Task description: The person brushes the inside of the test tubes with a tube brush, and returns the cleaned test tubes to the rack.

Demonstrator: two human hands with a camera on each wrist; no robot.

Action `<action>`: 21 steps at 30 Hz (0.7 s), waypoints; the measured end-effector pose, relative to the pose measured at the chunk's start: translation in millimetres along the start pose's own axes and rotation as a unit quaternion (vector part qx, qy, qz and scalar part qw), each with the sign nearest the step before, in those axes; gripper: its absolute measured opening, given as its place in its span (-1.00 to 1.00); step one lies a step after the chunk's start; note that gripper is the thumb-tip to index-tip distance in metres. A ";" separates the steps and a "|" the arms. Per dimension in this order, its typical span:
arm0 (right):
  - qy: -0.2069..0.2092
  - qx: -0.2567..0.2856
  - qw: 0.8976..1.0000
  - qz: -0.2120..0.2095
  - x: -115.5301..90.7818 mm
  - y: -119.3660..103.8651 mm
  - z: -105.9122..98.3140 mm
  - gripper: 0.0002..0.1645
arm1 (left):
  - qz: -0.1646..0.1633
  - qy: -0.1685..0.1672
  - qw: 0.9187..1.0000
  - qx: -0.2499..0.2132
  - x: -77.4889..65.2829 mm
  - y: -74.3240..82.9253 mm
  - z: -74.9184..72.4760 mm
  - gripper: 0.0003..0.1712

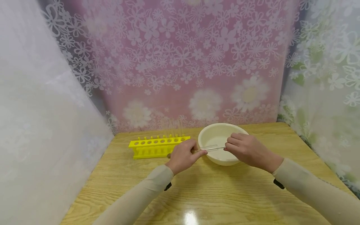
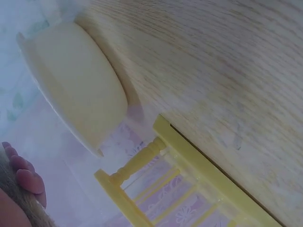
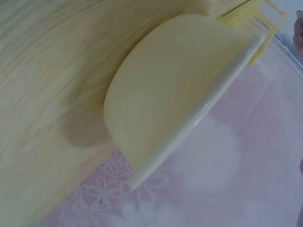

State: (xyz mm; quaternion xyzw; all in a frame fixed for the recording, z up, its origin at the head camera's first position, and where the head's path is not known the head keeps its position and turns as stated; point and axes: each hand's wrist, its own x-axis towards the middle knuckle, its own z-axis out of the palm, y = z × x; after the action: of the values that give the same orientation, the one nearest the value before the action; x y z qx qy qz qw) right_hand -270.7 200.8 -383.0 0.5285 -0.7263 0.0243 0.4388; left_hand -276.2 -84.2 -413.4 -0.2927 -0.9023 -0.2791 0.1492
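Observation:
A clear test tube (image 1: 209,147) lies in the curled fingers of my left hand (image 1: 183,155), its mouth toward the right. My right hand (image 1: 249,150) pinches the thin wire handle of a test tube brush (image 1: 221,148), which runs into that mouth. Brown bristles (image 2: 23,201) show by the left fingers (image 2: 29,182) in the left wrist view. Both hands are raised over the table, the right one in front of a cream bowl (image 1: 223,161). Only small bits of fingers appear at the right edge of the right wrist view.
A yellow test tube rack (image 1: 146,145) stands left of the bowl, partly behind my left hand. Several clear tubes (image 1: 180,128) rise at its back right. The wooden table (image 1: 180,193) is bounded by a floral curtain (image 1: 168,78) behind and by sheets on both sides.

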 end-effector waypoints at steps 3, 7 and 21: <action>-0.011 0.033 0.999 0.025 -0.5 -1.5 -2.1 -0.64 | 0.010 0.012 1.000 0.013 0.2 0.3 -0.2 -0.49; -0.048 0.153 0.979 0.126 -0.4 -5.5 -6.5 -0.72 | 0.021 0.023 0.999 0.034 0.7 -0.1 1.0 -0.48; -0.135 0.546 0.656 0.503 1.3 -8.3 -5.5 -0.57 | 0.081 0.077 0.985 0.130 2.5 7.3 3.0 -0.50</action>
State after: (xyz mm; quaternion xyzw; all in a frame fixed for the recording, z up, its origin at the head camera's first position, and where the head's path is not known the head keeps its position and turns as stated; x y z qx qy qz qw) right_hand -260.9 198.9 -382.3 0.2239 -0.7884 0.5620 -0.1116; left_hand -274.1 -76.4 -411.8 -0.3202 -0.8903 -0.1678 0.2768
